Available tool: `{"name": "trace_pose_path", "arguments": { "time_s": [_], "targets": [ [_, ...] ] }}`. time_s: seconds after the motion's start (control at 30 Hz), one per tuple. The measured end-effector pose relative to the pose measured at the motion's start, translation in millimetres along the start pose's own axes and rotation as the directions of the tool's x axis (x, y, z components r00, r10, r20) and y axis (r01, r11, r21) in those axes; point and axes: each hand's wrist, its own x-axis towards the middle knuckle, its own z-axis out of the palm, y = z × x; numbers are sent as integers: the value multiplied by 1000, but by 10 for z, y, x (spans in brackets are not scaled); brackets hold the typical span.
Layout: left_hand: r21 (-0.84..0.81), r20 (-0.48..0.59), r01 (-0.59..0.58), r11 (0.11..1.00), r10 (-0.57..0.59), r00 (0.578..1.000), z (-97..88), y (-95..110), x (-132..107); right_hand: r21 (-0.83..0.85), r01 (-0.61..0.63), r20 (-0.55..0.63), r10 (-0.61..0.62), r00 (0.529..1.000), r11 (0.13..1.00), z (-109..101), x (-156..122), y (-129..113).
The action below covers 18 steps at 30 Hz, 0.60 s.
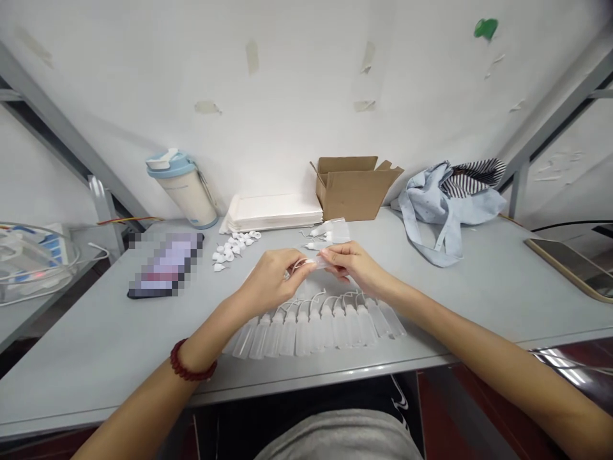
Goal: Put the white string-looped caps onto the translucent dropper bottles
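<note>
Between my two hands is a small translucent squeeze bottle (322, 262) with a white cap, held roughly level above the table. The fingers of my left hand (274, 276) pinch its cap end, where a thin white strap loops out. My right hand (357, 265) grips the bottle's body from the other side. Just below lies a row of similar bottles (302, 335), side by side, their white caps and thin straps pointing away from me. A pile of loose white caps (232, 248) sits beyond my left hand. A few more bottles and caps (339, 230) lie behind my right hand.
Along the wall stand a tumbler (184, 188), a stack of white packets (275, 212), an open cardboard box (357, 191) and a light blue cloth bag (435, 204). A phone (167, 265) lies at left. Another device (572, 268) rests at the right edge; cables (38, 268) are far left.
</note>
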Motion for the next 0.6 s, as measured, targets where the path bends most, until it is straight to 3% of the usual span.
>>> {"name": "trace_pose_path", "arguments": {
  "time_s": [0.17, 0.23, 0.3, 0.4, 0.53, 0.6],
  "targets": [
    [52, -151, 144, 988, -134, 979, -178, -306, 57, -157, 87, -191, -117, 975, 984, -86, 117, 46],
    [197, -238, 248, 948, -199, 951, -317, -523, 56, -154, 58, -276, -100, 956, 986, -167, 178, 79],
    [400, -266, 334, 853, -241, 933, -450, -748, 40, -139, 51, -335, -96, 937, 989, -251, 231, 111],
    [566, -260, 393, 724, -296, 919, -562, -1016, 15, -162, 81, -344, -133, 929, 983, -343, 286, 143],
    [575, -182, 393, 718, -356, 917, -554, -1179, 21, -341, 106, -332, -225, 916, 934, -380, 333, 185],
    [562, -152, 383, 733, -363, 919, -527, -1209, 35, -465, 133, -340, -315, 886, 875, -380, 360, 228]
  ]
}}
